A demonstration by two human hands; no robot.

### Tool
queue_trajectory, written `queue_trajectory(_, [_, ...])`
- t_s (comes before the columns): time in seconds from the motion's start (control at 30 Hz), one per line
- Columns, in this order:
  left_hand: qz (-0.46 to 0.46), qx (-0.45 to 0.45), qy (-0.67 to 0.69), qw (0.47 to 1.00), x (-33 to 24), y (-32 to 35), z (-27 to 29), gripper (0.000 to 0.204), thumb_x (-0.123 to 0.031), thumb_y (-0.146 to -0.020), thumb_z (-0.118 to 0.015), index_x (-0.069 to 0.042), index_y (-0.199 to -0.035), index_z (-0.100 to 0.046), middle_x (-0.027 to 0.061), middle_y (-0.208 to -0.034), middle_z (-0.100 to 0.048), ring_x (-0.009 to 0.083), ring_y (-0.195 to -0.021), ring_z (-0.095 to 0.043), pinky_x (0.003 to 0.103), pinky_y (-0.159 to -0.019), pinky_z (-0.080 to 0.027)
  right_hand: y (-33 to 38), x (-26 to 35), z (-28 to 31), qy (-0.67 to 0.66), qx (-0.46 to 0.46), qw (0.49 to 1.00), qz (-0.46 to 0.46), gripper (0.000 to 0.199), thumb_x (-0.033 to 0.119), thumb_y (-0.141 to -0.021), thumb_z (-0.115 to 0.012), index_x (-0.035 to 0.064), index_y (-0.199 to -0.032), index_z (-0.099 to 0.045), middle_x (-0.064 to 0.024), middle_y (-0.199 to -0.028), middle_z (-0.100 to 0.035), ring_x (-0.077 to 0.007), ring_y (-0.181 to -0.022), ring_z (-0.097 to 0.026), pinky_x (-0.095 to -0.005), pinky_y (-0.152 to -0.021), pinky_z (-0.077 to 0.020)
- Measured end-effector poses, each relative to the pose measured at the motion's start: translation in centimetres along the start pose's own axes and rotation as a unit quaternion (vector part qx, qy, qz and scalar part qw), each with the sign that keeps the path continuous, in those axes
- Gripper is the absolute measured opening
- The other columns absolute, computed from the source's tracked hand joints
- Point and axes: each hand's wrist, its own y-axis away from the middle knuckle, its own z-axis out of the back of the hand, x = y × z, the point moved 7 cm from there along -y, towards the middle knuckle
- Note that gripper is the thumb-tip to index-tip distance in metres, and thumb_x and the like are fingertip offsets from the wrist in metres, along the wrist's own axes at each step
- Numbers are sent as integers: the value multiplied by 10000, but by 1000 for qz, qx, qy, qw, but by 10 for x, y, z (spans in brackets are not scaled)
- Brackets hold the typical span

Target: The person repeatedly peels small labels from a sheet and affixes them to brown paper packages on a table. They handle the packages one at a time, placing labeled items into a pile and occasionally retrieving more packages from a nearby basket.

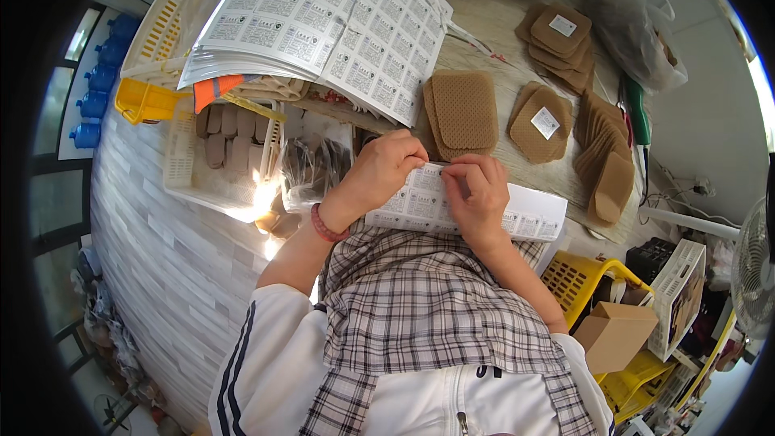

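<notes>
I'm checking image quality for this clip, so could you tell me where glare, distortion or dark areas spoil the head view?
Head view: a burnt-out sun patch hits the white basket beside the left hand; fisheye bends the table edge, with a black rim; both hands and the label sheet are evenly lit and sharp.

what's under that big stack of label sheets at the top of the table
An orange piece and tan strips poke out beneath the stack of label sheets, which partly overhangs a white basket of tan pieces. Whatever lies further beneath is covered.
</notes>
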Motion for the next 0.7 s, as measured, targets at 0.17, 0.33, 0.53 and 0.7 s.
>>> queue_trajectory(0.17, [127,75,20,989,7,7,6,104,-75,-860,-685,18,-905,-694,82,-787,-653,155,-728,-616,280,-690,-482,15,1,1,-56,10,998,-12,200,-20,-741,-729,62,-885,-618,-93,-1022,-621,-301,-927,-567,-394,-824,-459])
queue_trajectory(0.33, [160,149,180,959,26,5,-8,118,-100,-874,-688,17,-886,-696,45,-737,-634,84,-717,-584,255,-665,-463,21,8,14,-164,16,985,54,171,-30,-774,-715,64,-880,-618,-103,-1044,-584,-319,-952,-539,-413,-911,-466])
queue_trajectory(0.53, [7,41,-47,998,-21,-6,2,125,-91,-861,-677,16,-818,-628,83,-964,-659,232,-843,-607,345,-738,-482,9,-39,25,-461,-43,861,-211,52,52,-957,-618,56,-960,-566,-59,-1049,-558,-137,-964,-518,-280,-836,-446])
queue_trajectory(0.7, [-181,-52,-163,968,-53,-13,-1,123,-80,-834,-679,11,-827,-596,202,-1266,-602,357,-1213,-563,459,-995,-461,-53,-99,13,-369,30,883,-288,56,76,-996,-585,40,-981,-545,2,-909,-566,-71,-816,-517,-227,-750,-448])
